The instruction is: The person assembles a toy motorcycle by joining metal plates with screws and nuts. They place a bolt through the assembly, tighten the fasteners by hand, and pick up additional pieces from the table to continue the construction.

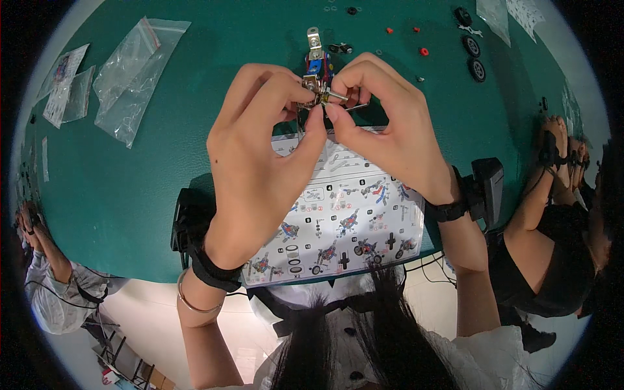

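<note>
Between my two hands is a partly built metal model (314,67) with silver perforated strips and a blue piece, its long end pointing away from me. My left hand (257,123) pinches its near left side with thumb and fingers. My right hand (393,117) grips the near right side, where a silver screw (337,95) sticks out between the fingertips. The fingers hide much of the model's near end. Under my hands lies a printed instruction sheet (351,227) with pictures of assembly steps.
Clear plastic bags (140,78) and a printed card (65,84) lie at the left of the green table (149,195). Black wheels (477,69) and small red parts (424,52) are at the far right. Other people's arms (536,175) rest by the table's right and left edges.
</note>
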The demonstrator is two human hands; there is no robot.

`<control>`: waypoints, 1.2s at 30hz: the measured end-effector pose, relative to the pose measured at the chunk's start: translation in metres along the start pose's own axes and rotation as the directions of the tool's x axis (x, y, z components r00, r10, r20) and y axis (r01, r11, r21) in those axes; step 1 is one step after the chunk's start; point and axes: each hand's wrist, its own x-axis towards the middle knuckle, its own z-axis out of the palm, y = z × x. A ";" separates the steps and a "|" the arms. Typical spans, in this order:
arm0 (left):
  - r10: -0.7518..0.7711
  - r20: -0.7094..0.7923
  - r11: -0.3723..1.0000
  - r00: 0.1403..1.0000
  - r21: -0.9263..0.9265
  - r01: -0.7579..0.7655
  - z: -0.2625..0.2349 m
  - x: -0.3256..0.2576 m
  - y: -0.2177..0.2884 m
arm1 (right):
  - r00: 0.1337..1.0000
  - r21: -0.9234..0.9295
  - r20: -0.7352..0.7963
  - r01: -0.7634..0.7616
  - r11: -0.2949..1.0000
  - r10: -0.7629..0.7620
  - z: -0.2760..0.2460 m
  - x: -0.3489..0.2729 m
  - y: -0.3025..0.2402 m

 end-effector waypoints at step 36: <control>-0.097 -0.056 0.988 0.994 -0.124 0.090 0.001 -0.001 -0.007 | 0.994 -0.380 0.112 0.026 0.925 0.018 -0.047 -0.010 0.021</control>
